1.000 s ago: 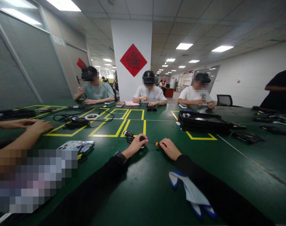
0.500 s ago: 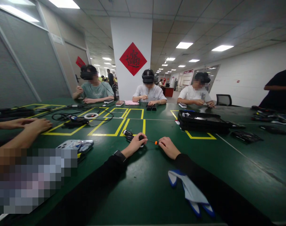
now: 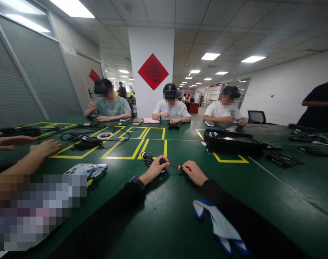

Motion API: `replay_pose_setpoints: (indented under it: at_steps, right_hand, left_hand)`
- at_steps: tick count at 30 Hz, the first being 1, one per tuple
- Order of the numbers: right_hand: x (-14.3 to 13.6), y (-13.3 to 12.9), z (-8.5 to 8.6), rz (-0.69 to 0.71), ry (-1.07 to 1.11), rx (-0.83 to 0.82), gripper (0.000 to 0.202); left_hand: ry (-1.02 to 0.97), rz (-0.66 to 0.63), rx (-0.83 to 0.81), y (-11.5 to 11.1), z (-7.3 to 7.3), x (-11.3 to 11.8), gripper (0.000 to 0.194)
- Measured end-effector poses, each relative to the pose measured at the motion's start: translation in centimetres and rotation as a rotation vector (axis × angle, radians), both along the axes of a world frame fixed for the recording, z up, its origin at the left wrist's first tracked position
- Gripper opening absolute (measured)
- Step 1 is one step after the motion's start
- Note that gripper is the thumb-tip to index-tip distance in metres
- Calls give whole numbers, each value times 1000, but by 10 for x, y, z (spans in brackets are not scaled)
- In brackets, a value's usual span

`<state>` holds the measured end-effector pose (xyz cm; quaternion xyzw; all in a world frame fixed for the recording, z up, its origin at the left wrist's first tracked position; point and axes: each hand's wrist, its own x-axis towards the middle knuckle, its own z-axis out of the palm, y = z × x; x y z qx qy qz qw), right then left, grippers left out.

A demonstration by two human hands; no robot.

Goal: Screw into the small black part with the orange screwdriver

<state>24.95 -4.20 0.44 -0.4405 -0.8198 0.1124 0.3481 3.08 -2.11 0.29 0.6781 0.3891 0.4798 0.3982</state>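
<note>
In the head view my left hand (image 3: 154,170) is closed round a black object (image 3: 147,158) with a rounded end and a white band near its tip; my fingers cover much of it. My right hand (image 3: 195,172) grips a screwdriver (image 3: 180,167) by its orange and black handle. The thin shaft runs left to the part under my left fingers, where its tip is hidden. Below my right forearm lies a white and blue glove (image 3: 220,223) on the green table (image 3: 164,223).
Black trays (image 3: 231,140) stand at the right, beyond my right hand. Cables and a white ring (image 3: 104,136) lie at the left, by a co-worker's hands (image 3: 46,147) and a clear case (image 3: 85,171). Three people sit across the table.
My right fingers have shifted on the screwdriver, so more of its orange handle shows. The co-worker's hands at the left have moved apart. The view has tipped slightly upward.
</note>
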Motion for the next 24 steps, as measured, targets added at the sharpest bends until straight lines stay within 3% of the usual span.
replay_pose_setpoints:
  at_steps: [12,15,24]
  right_hand:
    - [0,-2,3,4,9,-39,19]
    - [0,-2,2,14,6,-4,10]
    - [-3,-4,2,35,-6,-37,19]
  left_hand:
    - [-5,-8,-30,-4,4,1,21]
    - [-12,-1,-49,-3,4,1,22]
    - [-20,-15,-38,-5,5,1,21]
